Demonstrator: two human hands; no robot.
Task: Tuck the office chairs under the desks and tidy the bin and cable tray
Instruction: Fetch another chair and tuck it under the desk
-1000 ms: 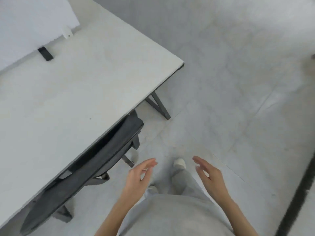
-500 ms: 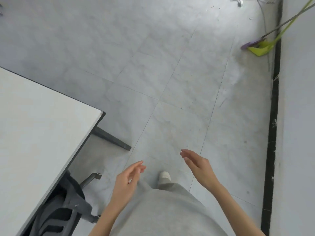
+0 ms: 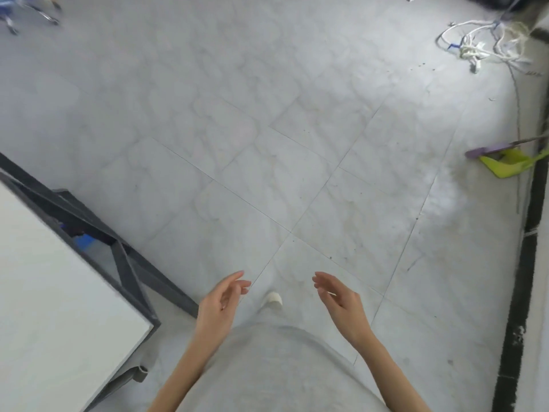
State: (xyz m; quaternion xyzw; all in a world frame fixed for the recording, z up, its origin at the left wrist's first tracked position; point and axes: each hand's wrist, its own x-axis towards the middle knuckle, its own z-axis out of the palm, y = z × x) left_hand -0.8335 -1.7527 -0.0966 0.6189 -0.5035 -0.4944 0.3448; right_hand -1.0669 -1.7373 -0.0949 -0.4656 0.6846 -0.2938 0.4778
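My left hand [image 3: 219,304] and my right hand [image 3: 338,301] hang open in front of my waist, fingers apart, holding nothing. A white desk [image 3: 44,307] with a dark edge fills the lower left, its corner just left of my left hand. Only a chair's castor leg [image 3: 139,374] pokes out below that desk; the seat itself is hidden under the top. A tangle of white cables [image 3: 481,44] lies loose on the floor at the far upper right.
Dark desk legs [image 3: 133,263] splay out over the grey tiled floor [image 3: 267,144]. A lime-green dustpan with a purple brush [image 3: 505,160] leans at the right wall with its black skirting [image 3: 523,263]. A blurred chair base [image 3: 26,13] is at the far top left.
The view has swung to the right, away from the desk and the tucked chair. The cables and the dustpan have come into sight. Both hands stay open and empty.
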